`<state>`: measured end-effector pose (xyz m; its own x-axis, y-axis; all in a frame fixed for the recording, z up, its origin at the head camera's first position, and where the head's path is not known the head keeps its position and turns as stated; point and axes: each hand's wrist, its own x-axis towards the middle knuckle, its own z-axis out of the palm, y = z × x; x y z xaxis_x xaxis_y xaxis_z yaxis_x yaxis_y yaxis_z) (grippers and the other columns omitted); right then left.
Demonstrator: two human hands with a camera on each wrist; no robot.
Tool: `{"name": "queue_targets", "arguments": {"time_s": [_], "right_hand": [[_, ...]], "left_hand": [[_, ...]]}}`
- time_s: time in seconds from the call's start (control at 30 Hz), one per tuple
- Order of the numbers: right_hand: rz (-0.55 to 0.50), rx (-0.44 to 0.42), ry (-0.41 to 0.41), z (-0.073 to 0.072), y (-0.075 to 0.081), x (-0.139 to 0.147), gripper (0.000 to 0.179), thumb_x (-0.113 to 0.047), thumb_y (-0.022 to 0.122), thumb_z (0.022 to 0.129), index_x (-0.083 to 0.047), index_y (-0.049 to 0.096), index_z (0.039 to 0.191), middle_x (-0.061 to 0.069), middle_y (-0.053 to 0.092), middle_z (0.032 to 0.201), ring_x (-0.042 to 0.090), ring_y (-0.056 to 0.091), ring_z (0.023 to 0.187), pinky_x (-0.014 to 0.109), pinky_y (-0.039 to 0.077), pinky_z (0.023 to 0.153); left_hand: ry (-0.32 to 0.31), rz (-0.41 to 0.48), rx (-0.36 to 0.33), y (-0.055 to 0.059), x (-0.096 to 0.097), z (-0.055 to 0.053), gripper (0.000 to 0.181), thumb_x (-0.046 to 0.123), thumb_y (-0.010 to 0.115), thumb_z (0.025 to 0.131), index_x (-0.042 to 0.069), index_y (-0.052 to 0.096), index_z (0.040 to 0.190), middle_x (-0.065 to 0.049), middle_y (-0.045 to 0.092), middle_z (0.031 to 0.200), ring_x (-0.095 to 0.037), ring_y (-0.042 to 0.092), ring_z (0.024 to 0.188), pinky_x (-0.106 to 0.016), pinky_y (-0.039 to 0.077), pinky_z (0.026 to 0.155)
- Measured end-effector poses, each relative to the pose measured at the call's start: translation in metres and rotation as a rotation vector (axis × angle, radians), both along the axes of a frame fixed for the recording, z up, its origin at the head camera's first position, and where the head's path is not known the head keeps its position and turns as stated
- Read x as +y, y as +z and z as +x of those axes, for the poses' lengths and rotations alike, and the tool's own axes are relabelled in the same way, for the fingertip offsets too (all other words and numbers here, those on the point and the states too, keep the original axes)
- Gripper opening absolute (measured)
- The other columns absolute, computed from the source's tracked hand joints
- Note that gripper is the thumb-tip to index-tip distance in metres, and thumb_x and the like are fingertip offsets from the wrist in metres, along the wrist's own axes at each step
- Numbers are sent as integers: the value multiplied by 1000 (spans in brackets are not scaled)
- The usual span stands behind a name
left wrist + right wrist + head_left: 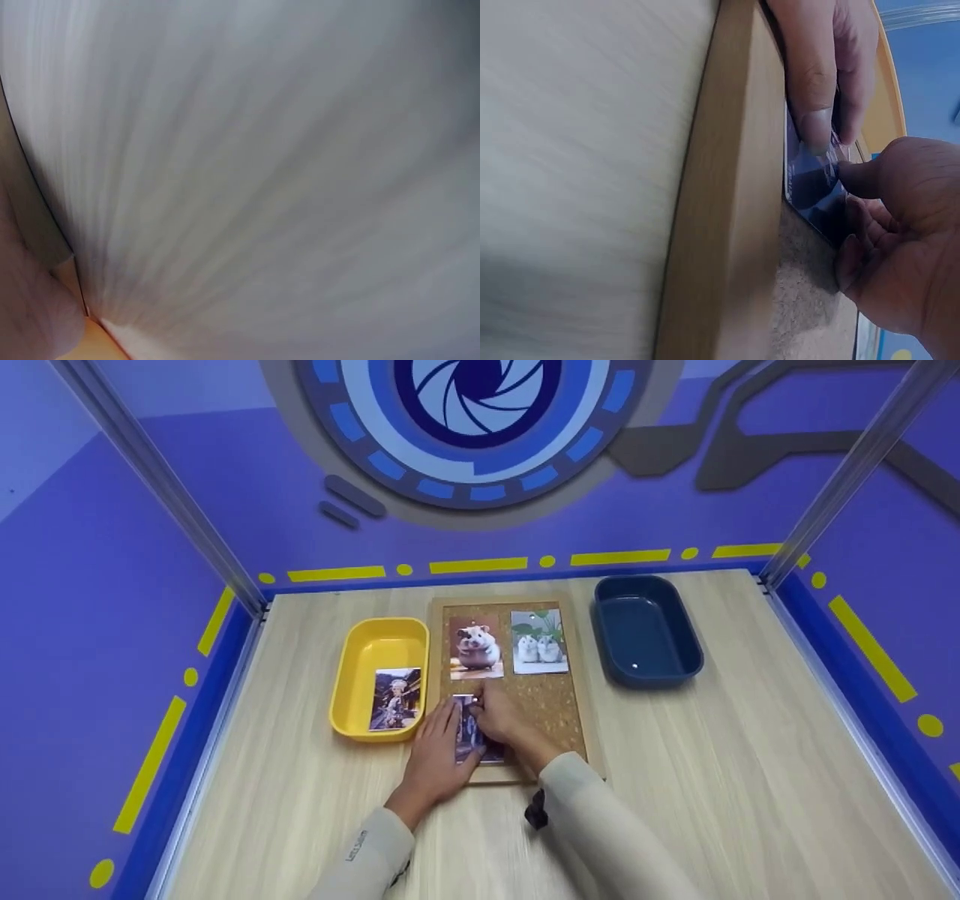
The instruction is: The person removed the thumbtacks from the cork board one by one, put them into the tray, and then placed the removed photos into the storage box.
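Note:
A dark picture card (pixel 466 735) lies on the lower left of a wood-framed cork board (pixel 551 709). My left hand (pixel 435 761) rests on its left side, fingers extended, thumb on its lower part. At the card's top edge, my right hand (pixel 504 718) pinches a small white push pin (pixel 475 700) between thumb and forefinger. In the right wrist view, the right hand (pixel 911 232) has its fingers curled beside the card (pixel 814 184); the pin is hidden there. Above, a hamster picture (pixel 476 649) and a two-hamster picture (pixel 540 645) hang on the board, each with a white dot at its top.
Left of the board stands a yellow tray (pixel 345 690) with another picture card (pixel 395 699) in it. A dark blue tray (pixel 649 630) at the right holds a small white speck. The wooden table (pixel 720 780) ends at blue-purple walls. The left wrist view shows mostly a blurred pale surface.

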<state>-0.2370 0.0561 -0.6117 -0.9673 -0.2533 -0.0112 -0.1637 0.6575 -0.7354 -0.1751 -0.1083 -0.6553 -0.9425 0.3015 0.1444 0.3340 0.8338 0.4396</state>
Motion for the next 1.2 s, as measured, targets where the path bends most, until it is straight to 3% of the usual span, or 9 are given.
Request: {"name": "queue_targets", "arguments": {"time_s": [0.2,0.4,0.57,0.67,0.8,1.0,1.2], "right_hand": [[87,-11,-19,-6,4,-3,12,-6,65,102,2,58,106,8,60,90,23,55,82,48,56,81],[89,-10,-28,-10,2,-3,11,-6,68,98,1,60,94,7,60,80,22,54,74,42,52,69],[119,29,-46,-27,-24,1,12,-10,67,91,-9,60,81,-1,55,69,18,50,63,34,41,57],[111,11,-60,-35,-35,1,14,-12,65,91,-11,59,78,-1,54,68,18,50,62,32,38,56],[72,-48,-64,-30,-22,0,17,-9,63,90,-10,56,75,0,54,68,20,51,63,33,41,56],[14,-103,-80,-20,5,0,23,-1,63,89,-13,53,71,-4,48,68,16,47,63,27,35,56],[-1,-61,-68,-20,5,5,18,3,63,86,-9,59,73,-5,49,67,14,46,62,24,34,55]], "left_hand": [[6,-9,-9,2,0,0,91,58,59,100,2,33,166,-17,31,176,-36,29,165,-56,25,135],[4,-24,-10,0,0,2,91,58,59,100,1,33,167,-18,32,176,-37,29,165,-57,26,135],[13,-10,-28,3,1,3,89,58,59,100,3,35,166,-17,33,176,-37,29,165,-57,27,134],[19,-7,-32,6,2,2,89,58,59,100,3,35,166,-17,32,176,-37,29,165,-57,27,134],[26,-28,-34,4,0,1,91,59,59,100,3,33,167,-16,31,176,-36,28,165,-56,26,135],[22,-25,-24,3,1,0,91,58,59,100,2,33,167,-17,32,176,-37,29,165,-57,26,135],[24,-36,-35,4,3,-1,91,59,59,100,2,33,167,-17,31,176,-37,28,165,-57,25,135]]}}
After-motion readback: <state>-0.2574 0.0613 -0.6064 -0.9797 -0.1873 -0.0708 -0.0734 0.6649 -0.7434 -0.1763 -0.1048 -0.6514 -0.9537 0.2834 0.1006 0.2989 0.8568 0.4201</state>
